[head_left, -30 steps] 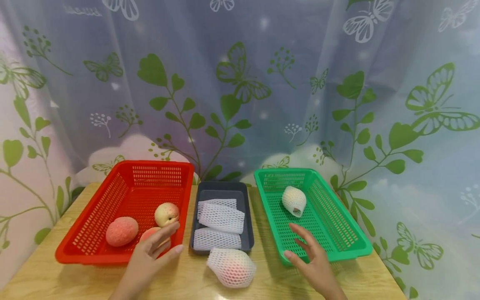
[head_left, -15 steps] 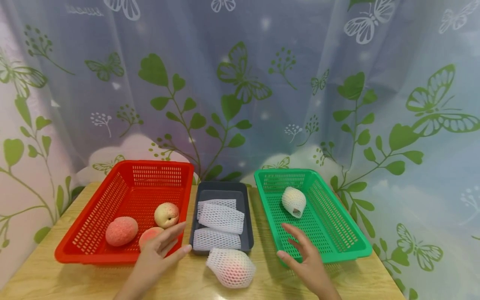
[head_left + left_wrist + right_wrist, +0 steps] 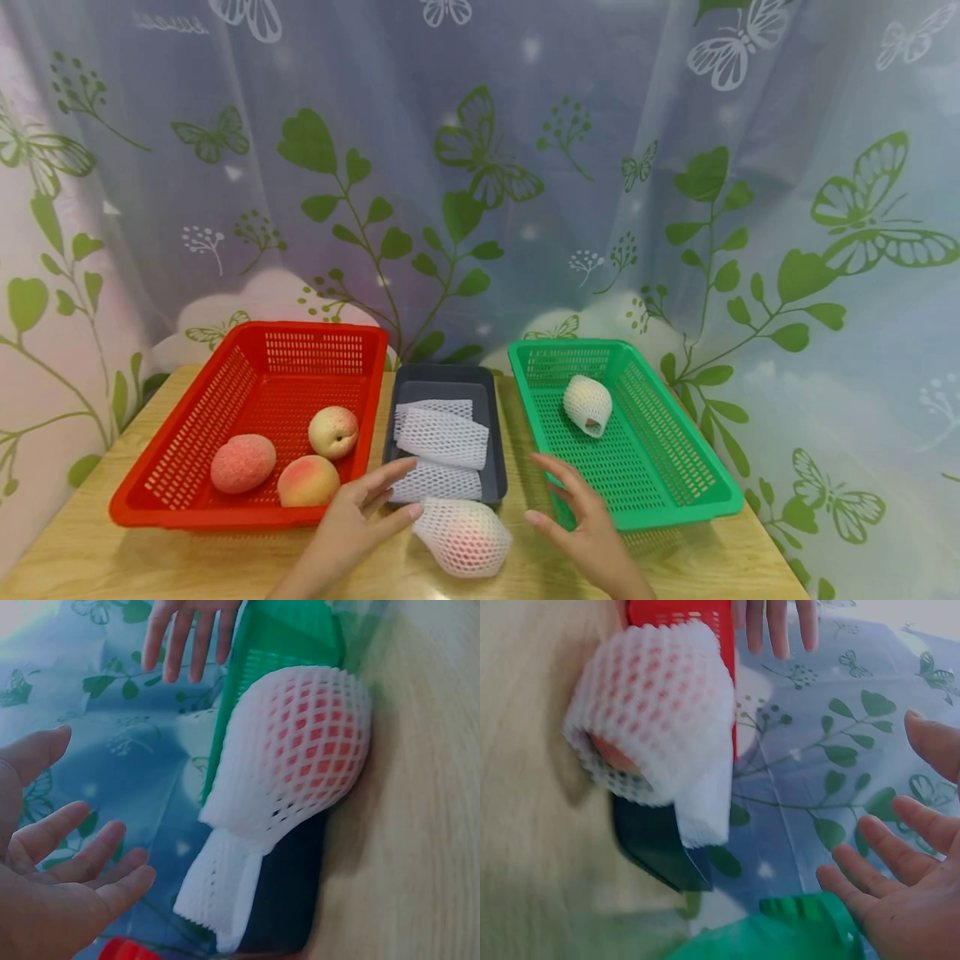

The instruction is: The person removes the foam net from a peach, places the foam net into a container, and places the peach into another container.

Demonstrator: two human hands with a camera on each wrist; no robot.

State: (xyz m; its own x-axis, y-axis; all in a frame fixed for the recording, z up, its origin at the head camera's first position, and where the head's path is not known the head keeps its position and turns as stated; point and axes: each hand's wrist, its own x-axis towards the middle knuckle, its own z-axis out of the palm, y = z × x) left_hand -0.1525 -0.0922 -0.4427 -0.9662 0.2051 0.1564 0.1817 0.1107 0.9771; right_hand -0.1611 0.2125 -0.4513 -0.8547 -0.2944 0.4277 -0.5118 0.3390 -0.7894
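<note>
A peach in a white foam net (image 3: 467,537) lies on the table in front of the dark tray, its pink skin showing through the mesh. Just left of it is my left hand (image 3: 358,518), fingers spread and holding nothing. My right hand (image 3: 583,521) hovers to the right of the peach, over the green basket's near left corner, also holding nothing. Both wrist views show the netted peach (image 3: 315,742) apart from the fingers. Several flat white foam nets (image 3: 442,437) lie in the dark grey tray (image 3: 495,467) behind it.
The red basket (image 3: 187,392) on the left holds a yellowish peach (image 3: 333,432), an orange-pink peach (image 3: 308,482) and a rough pink fruit (image 3: 243,463). In the green basket (image 3: 660,433) on the right sits another netted fruit (image 3: 588,405). A patterned curtain (image 3: 480,208) hangs behind.
Both hands have moved inward towards the netted peach, the left one rightward from the red basket and the right one leftward. The orange-pink peach is now uncovered. Fruit and containers stay put.
</note>
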